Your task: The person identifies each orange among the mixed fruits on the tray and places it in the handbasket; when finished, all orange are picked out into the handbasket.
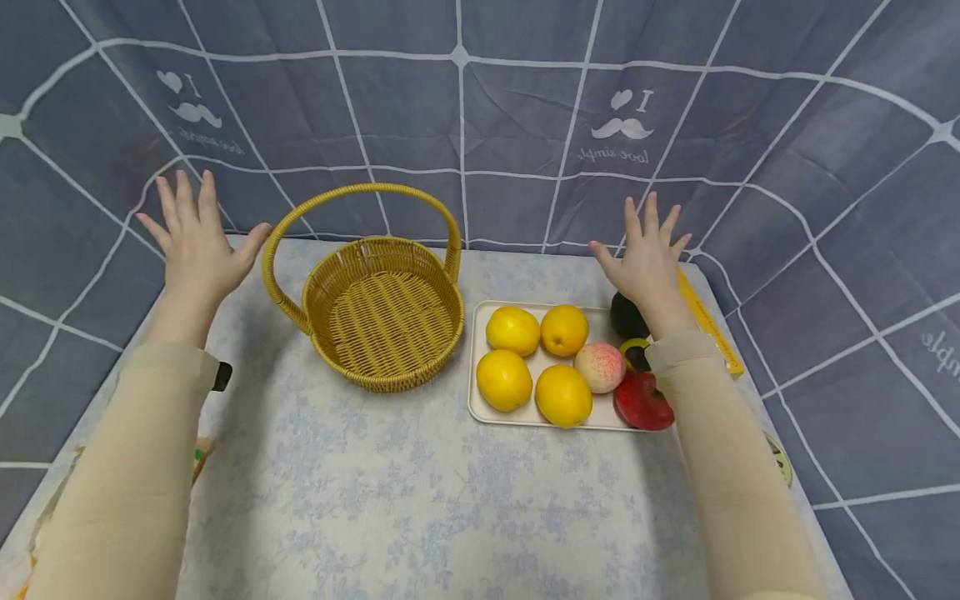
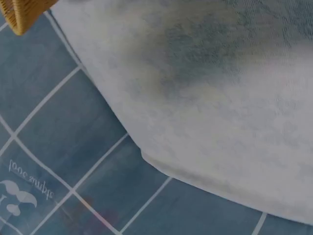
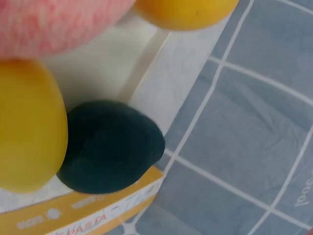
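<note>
Both hands are held up in the head view, fingers straight and spread, holding nothing. The left hand (image 1: 197, 250) is left of a yellow wicker basket (image 1: 386, 325) with a tall handle; its thumb appears close to the handle. Over the far right part of a white tray (image 1: 603, 410) is the right hand (image 1: 647, 258). Several yellow fruits (image 1: 504, 380), a pink peach (image 1: 600, 367), a red fruit (image 1: 641, 402) and a dark green fruit (image 1: 627, 317) lie in the tray. The right wrist and sleeve partly hide a yellow-rimmed dark piece (image 1: 635, 354). Neither wrist view shows fingers.
A yellow box (image 1: 708, 321) lies along the table's right side, near a round green item (image 1: 778, 460). Something colourful (image 1: 201, 457) is partly hidden by the left sleeve. A dark blue grid-patterned curtain (image 1: 517, 108) surrounds the flower-patterned table (image 1: 420, 500).
</note>
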### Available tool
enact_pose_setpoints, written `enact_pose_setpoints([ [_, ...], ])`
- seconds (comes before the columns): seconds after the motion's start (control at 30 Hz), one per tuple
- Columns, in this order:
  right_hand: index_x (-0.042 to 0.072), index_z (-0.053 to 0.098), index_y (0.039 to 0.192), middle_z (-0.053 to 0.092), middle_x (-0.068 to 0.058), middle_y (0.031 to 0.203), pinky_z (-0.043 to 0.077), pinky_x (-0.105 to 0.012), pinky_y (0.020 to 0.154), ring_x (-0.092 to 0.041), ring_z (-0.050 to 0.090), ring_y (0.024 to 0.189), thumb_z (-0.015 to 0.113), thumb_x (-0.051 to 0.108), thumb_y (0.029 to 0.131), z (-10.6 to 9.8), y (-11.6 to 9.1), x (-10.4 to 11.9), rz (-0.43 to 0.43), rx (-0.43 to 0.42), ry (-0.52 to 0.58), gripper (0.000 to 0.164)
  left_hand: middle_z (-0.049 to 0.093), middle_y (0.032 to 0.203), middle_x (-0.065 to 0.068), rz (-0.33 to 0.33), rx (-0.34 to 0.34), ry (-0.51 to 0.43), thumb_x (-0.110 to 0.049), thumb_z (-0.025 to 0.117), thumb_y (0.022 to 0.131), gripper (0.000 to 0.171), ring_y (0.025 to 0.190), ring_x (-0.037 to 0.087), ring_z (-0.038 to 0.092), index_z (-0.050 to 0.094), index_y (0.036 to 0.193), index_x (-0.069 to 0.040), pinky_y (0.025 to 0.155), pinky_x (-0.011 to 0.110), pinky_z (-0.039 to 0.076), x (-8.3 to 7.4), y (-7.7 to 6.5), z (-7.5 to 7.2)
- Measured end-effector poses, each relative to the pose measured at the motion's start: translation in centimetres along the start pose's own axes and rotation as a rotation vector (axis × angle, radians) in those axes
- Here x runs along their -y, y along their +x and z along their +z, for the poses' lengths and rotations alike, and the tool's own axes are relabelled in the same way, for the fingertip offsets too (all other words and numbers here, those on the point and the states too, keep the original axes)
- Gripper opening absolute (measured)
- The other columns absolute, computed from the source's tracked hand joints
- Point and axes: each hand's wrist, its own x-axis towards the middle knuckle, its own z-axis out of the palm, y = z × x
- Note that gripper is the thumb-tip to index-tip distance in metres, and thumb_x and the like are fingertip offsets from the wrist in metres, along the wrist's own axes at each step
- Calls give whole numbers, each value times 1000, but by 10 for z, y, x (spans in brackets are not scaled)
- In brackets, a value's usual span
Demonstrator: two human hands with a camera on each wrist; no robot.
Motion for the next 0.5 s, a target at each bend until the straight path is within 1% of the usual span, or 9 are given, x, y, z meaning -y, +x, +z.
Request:
enact_pose_setpoints([
  [0.07,15,5,160,-13,-16,164,-7,-77,108,-49,-23,144,49,58,97,2,-4,1,-10,-3,20,88,-12,164,18,4,-4,-34,-55,41,99,86,149,35,-23,-2,159,-11,111,70,-17,-1,-3,-1],
  [0.17,15,6,160,-11,-15,165,-5,-76,109,-48,-22,145,49,58,97,5,-12,3,-26,-3,50,88,-5,165,17,10,-20,-119,-47,40,102,76,151,33,-18,8,159,-9,115,65,-14,-2,-10,0],
  [0.27,15,7,160,-9,-15,165,-5,-75,111,-47,-20,146,50,55,97,9,-20,6,-43,0,92,87,6,165,16,26,-52,-222,-39,41,103,66,153,30,-8,20,158,-8,120,59,-5,-5,-22,0],
  [0.4,15,6,160,-9,-14,165,-5,-74,111,-45,-21,147,51,54,97,14,-32,10,-58,31,131,86,19,163,12,48,-94,-320,-32,42,103,57,154,26,6,32,154,-9,123,56,7,-9,-38,1],
  [0.5,14,7,160,-10,-14,165,-5,-75,110,-46,-20,146,50,55,97,16,-41,13,-65,62,145,86,27,161,11,70,-133,-376,-28,44,102,53,153,25,13,38,152,-9,122,56,11,-12,-49,4],
])
